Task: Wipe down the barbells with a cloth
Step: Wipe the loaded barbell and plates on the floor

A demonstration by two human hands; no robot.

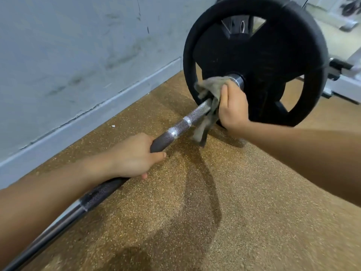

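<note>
A speckled tan floor [195, 192] fills the lower part of the view, meeting a scuffed pale grey wall [68, 55] with a light baseboard that runs from 9 o'clock up toward 1 o'clock. A dark curved shadow lies across the floor near the middle.

The barbell [175, 130] runs diagonally from 7 o'clock to 1 o'clock, its knurled shaft marked by two bright smooth rings. At its far end sits a large black weight plate [263, 55], standing upright on the floor, with cut-out grip holes around its face. The shiny metal collar [237, 80] shows at the plate's centre.

The left hand [134, 155], at about 8 o'clock from the plate, grips the shaft with its fingers curled over the top and the thumb below. The right hand [233, 106], coming in from 3 o'clock, holds a drab olive cloth [210, 102] against the bar just beside the collar; its fingers wrap round the cloth, and loose ends of the fabric hang down below the shaft. How fully the cloth wraps the bar is hard to tell, since the hand covers that spot.

At 2 o'clock, behind the plate, pale blurred gym equipment [343, 79] stands on the floor.
</note>
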